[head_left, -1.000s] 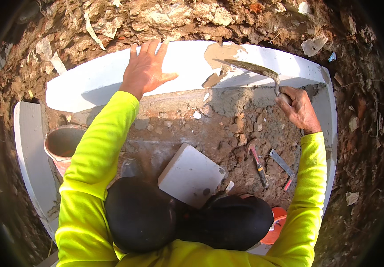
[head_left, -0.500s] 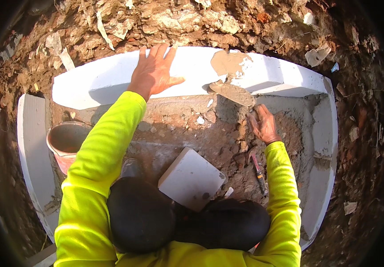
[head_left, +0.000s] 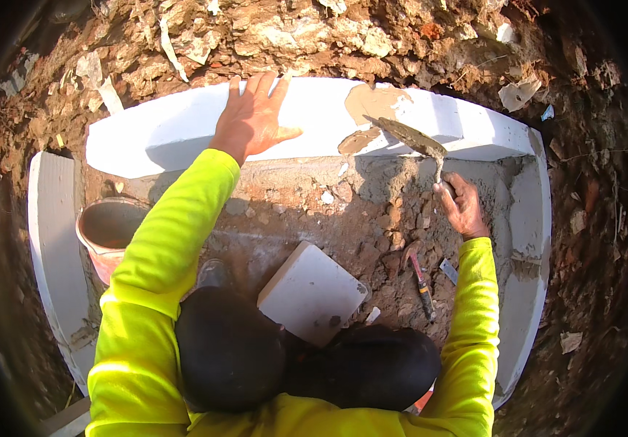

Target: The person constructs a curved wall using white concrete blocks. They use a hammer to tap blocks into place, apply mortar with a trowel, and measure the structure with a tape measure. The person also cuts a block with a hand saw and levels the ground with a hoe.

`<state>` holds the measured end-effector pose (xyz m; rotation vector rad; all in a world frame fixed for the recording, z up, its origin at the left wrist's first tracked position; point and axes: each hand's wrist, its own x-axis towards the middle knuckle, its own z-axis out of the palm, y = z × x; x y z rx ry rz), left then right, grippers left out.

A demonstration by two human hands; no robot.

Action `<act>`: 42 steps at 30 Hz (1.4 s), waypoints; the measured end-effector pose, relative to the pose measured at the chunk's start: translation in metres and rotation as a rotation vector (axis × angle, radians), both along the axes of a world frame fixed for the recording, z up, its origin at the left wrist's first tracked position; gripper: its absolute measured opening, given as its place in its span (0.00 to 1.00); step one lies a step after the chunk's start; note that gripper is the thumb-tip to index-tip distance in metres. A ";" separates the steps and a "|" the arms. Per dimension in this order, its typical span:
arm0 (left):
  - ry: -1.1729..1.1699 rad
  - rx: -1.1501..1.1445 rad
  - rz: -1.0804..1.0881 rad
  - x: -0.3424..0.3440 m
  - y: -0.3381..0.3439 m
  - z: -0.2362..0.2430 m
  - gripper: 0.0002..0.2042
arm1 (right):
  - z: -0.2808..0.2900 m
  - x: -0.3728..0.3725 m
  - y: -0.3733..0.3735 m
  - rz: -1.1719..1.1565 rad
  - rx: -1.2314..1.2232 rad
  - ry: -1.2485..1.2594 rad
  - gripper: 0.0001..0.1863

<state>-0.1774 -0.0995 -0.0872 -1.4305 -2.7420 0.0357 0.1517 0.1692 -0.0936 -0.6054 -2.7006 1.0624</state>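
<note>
My left hand (head_left: 253, 122) lies open and flat on the white block wall (head_left: 314, 109), its fingers spread over the top edge. In my right hand (head_left: 462, 207) is the handle of a trowel (head_left: 412, 136), its mortar-coated blade tilted up against the wall's right half. Grey-brown wet mortar (head_left: 372, 100) is smeared over the wall top, and another patch of mortar (head_left: 358, 141) clings to the inner face, left of the blade.
A mortar-stained bucket (head_left: 99, 247) stands left of my left forearm. A loose pale block (head_left: 314, 288) lies before my knees, with a hammer (head_left: 420, 282) to its right. Low walls (head_left: 57, 240) border both sides; rough earth (head_left: 299, 36) rises behind.
My right hand has moved right and slightly down with the trowel, whose blade has swung up from the wall's lower face. A flat metal strip beside the hammer is now uncovered. My left hand stays put.
</note>
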 end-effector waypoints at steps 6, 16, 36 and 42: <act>-0.007 -0.007 -0.003 -0.001 -0.002 0.001 0.44 | -0.038 -0.007 0.022 -0.048 0.093 -0.110 0.17; 0.043 0.013 -0.041 -0.010 -0.003 -0.011 0.46 | -0.049 -0.043 -0.005 0.116 0.290 -0.201 0.15; 0.099 0.164 -0.129 -0.014 -0.004 -0.024 0.38 | 0.028 0.052 -0.038 -0.304 -0.097 0.117 0.12; 0.034 0.169 -0.066 -0.030 -0.015 -0.033 0.32 | 0.078 0.257 -0.134 -0.689 -0.414 -0.166 0.10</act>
